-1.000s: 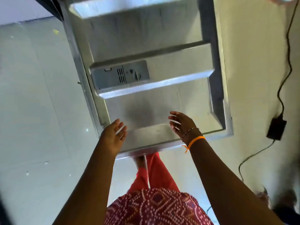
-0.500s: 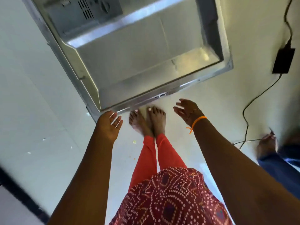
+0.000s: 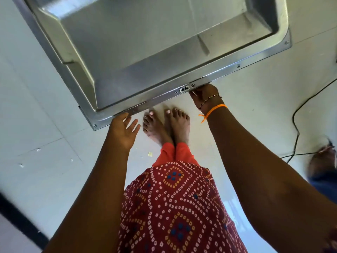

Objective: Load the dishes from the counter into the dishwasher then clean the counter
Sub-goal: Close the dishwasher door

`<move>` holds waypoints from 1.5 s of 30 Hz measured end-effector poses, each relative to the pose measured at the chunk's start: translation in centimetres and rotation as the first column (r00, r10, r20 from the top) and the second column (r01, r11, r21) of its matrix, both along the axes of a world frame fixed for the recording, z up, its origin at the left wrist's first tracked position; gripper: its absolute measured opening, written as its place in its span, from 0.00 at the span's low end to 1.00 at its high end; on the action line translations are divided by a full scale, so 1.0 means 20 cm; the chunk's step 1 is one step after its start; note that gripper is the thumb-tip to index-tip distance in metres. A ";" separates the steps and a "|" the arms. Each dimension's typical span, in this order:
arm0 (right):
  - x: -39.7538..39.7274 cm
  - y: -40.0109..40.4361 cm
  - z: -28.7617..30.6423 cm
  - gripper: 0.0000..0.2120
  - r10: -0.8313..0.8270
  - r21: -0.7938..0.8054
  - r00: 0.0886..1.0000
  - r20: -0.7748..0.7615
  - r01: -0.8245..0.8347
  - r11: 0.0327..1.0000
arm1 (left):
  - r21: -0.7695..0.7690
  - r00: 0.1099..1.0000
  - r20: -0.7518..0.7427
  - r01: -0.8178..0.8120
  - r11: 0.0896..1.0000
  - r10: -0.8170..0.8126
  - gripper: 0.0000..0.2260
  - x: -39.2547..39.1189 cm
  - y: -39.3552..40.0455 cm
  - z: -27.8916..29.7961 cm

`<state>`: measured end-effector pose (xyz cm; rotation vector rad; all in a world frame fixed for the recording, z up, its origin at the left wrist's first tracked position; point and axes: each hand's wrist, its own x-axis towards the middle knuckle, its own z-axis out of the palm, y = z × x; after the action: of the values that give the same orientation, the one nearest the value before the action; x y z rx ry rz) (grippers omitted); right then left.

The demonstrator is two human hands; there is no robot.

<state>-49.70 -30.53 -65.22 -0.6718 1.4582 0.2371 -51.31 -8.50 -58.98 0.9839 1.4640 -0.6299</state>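
Steel dishwasher door [image 3: 145,52], open, lowered.

Silver dishwasher door [image 3: 145,52], orange wristband [image 3: 212,110], red dotted dress [image 3: 173,207]

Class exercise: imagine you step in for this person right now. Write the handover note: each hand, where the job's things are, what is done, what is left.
Left hand: open, fingers touching the near edge of the dishwasher door.
Right hand: fingers curled under that edge, beside the latch.
Door: folded down, open, its inner steel face up.
Dishes, counter: out of view, so loading progress cannot be judged.
Left: load the dishes, clean the counter.
Mind the black cable on the floor, right.
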 end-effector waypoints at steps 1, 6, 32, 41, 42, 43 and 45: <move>0.00 0.00 0.04 0.13 0.002 -0.004 1.000 0.003 -0.002 1.000 | 0.000 1.000 0.007 -0.006 1.000 0.006 0.11 0.00 0.00 0.04; 0.03 0.01 0.38 0.12 -0.003 -0.026 1.000 -0.013 0.003 1.000 | -0.002 0.998 0.044 -0.052 0.999 0.052 0.07 -0.03 -0.05 0.38; 1.25 0.13 2.63 0.24 0.842 -0.894 0.342 -0.416 -0.324 -0.310 | 0.861 -0.010 -0.508 0.023 -0.508 -0.861 0.51 1.37 0.09 2.09; 1.80 0.34 2.59 0.54 0.680 -0.684 0.080 -0.729 -0.039 -0.728 | 0.929 -0.033 -0.361 0.070 -0.363 -0.932 0.32 1.86 0.17 2.30; 1.84 0.34 2.61 0.52 0.672 -0.674 0.062 -0.738 -0.051 -0.737 | 0.929 -0.030 -0.363 0.066 -0.365 -0.931 0.31 1.90 0.18 2.30; 1.89 0.34 2.64 0.50 0.657 -0.657 0.030 -0.753 -0.075 -0.750 | 0.927 -0.021 -0.371 0.050 -0.372 -0.928 0.31 1.95 0.18 2.31; 1.99 0.35 2.66 0.47 0.663 -0.658 -0.011 -0.749 -0.108 -0.745 | 0.911 0.023 -0.413 0.014 -0.412 -0.911 0.32 2.04 0.18 2.33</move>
<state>-9.93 -23.52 -11.93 -2.9835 -0.2952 0.0380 -10.57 -4.87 -12.35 3.0157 -0.1916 0.2408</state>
